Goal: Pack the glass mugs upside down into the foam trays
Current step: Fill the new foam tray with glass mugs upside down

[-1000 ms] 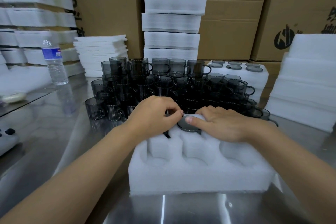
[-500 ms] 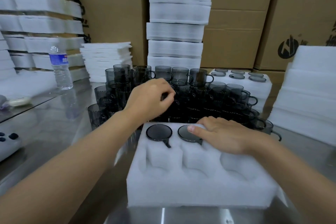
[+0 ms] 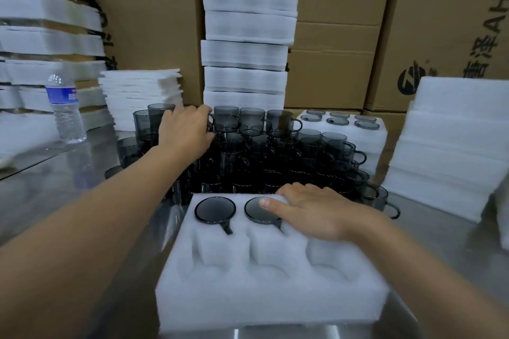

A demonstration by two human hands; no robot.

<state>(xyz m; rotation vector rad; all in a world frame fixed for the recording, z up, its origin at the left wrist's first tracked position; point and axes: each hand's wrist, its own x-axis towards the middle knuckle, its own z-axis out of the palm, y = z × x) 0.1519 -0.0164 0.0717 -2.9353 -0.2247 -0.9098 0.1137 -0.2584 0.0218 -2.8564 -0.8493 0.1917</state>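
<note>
A white foam tray (image 3: 270,292) lies in front of me on the steel table. Two smoky glass mugs sit upside down in its far pockets, one at the left (image 3: 214,209) and one in the middle (image 3: 256,210). My right hand (image 3: 314,209) rests flat on the tray's far right part, thumb touching the middle mug's base. Behind the tray stands a stacked pile of upright grey mugs (image 3: 275,157). My left hand (image 3: 184,132) reaches onto the pile's top row and curls round a mug there; only that mug's handle (image 3: 210,122) shows.
A filled foam tray (image 3: 358,140) sits behind the pile at the right. Foam trays are stacked at the back centre (image 3: 248,49) and at the right (image 3: 446,146); thin foam sheets (image 3: 140,91) and a water bottle (image 3: 64,110) stand at the left. Cardboard boxes (image 3: 330,36) form the back wall.
My left hand left the first mug in the tray's far left pocket and moved away from me up to the pile's top row. My right hand stayed on the tray.
</note>
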